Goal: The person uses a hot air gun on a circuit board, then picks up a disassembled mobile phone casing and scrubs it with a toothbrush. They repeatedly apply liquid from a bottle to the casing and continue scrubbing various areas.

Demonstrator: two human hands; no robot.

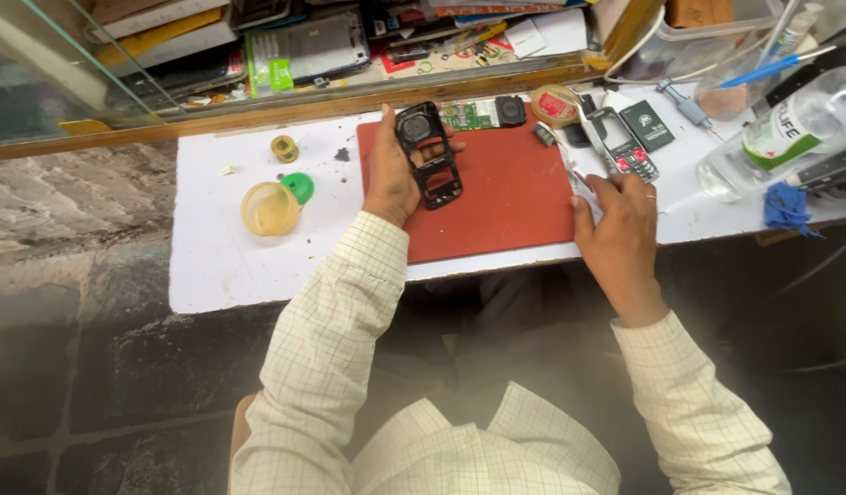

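Left hand (389,174) has its grip clamped on a black phone frame (428,154), thumb on the near side, fingers wrapped behind; frame is held upright-ish, tilted a bit, above the back-left part of the red mat (496,206). The frame has a round opening at top & open window cut-outs below.

Right hand (617,234) sits at the mat's right edge, over the front of the white surface (221,257). Its grip is closed on a white strip of paper or tape (574,174); thumb & fingers pinch the lower end, the strip runs up & back toward the tape roll (555,104). Can't tell exactly what the strip is.

Just behind the right hand lies a silver phone w/ keypad (623,142), beside a small dark box (647,125). A green circuit board (483,114) lies at the mat's back edge, partly off it.

Left of the mat: a yellowish round tub (269,209) w/ a green cap (300,187) touching it, & a small solder spool (285,148) farther back. Far right: a clear plastic bottle (790,133) lying on its side, blue cloth (788,207) near it, blue pen-like tool (771,66) behind. A wooden rail w/ glass case (285,64) runs along the back, full of phone parts.

Person wears a checked cream shirt; sleeves reach the wrists.
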